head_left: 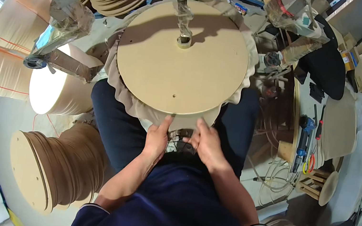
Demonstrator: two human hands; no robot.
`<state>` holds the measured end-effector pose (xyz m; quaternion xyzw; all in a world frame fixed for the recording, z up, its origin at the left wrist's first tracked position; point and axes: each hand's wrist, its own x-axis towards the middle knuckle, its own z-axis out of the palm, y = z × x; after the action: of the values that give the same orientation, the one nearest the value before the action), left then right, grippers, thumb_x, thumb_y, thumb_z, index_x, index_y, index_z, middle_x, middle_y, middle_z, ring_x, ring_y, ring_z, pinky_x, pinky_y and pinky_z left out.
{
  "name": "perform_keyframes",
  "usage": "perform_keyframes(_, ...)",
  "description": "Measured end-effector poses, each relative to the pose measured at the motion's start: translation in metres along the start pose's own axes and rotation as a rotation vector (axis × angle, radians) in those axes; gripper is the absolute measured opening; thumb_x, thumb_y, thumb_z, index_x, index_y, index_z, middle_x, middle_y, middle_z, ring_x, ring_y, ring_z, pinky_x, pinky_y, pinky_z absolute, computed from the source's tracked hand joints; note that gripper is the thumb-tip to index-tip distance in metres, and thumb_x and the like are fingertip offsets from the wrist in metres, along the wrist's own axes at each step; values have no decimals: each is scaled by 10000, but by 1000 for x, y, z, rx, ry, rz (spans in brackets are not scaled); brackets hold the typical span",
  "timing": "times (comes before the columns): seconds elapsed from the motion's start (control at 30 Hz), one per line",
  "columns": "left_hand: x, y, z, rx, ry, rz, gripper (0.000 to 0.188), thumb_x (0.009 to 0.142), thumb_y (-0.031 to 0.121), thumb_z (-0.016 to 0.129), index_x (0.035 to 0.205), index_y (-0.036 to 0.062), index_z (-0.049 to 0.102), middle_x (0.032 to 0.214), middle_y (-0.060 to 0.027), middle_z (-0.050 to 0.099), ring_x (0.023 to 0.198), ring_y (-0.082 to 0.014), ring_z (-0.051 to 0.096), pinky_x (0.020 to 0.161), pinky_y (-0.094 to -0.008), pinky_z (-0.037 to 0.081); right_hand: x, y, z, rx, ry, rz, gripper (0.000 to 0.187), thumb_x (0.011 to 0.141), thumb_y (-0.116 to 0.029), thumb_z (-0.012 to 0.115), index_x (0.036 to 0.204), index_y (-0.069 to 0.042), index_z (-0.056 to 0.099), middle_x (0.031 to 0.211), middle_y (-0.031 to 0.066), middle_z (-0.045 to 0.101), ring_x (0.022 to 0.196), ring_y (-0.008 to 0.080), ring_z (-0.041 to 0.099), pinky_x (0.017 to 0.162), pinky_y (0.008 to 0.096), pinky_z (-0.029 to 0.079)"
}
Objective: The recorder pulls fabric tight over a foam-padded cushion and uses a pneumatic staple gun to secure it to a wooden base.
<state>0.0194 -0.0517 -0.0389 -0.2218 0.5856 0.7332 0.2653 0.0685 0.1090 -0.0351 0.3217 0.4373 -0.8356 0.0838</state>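
Observation:
A round tan board (183, 74) lies flat in front of me under a metal press rod (183, 16), whose lower end meets the board's middle. Beige fabric (120, 88) sticks out from beneath it in a gathered, wavy edge all round. At the near rim my left hand (157, 139) pinches the fabric, thumb on top and fingers mostly hidden below. A little to the right, my right hand (207, 143) holds the same near edge between thumb and curled fingers. The board sits above and between my knees.
Metal frame arms (66, 61) wrapped in clear film flank the board. Stacked round boards (68, 161) stand at the lower left, with a large wrapped stack (8, 48) behind. On the right bench lie a blue power tool (303, 139), scissors (309, 164) and a black padded piece (327, 66).

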Motion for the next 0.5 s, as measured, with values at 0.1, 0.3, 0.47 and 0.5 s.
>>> perform_keyframes(0.1,1,5,-13,21,7,52,349,1048,274,610,1137,-54,688,1074,-63,721,876,-128,643,797,-282,508,-11,10,8,-23,-102,26,428,1088,-432,513,794,-121,501,587,-28,408,483,117,426,780,414,587)
perform_keyframes(0.3,-8,36,11,-79,45,-117,452,1006,362,681,1183,-53,671,1053,-76,714,933,-148,649,823,-299,524,-4,-18,10,-265,4,153,638,983,-636,580,1185,-31,604,884,45,668,629,144,634,717,325,576)
perform_keyframes(0.47,15,-1,22,-19,-56,-120,578,978,404,715,1245,-101,626,1170,-127,674,935,-176,633,789,-321,530,21,-19,1,-165,69,76,503,1015,-525,591,1103,-30,624,762,10,579,577,125,563,679,346,588)
perform_keyframes(0.5,13,-4,22,-31,-13,-58,518,987,399,703,1163,-87,656,1059,-113,683,848,-161,618,718,-319,510,21,-17,0,-112,40,48,446,1038,-470,584,1076,-28,627,729,-7,540,550,118,524,674,354,591)
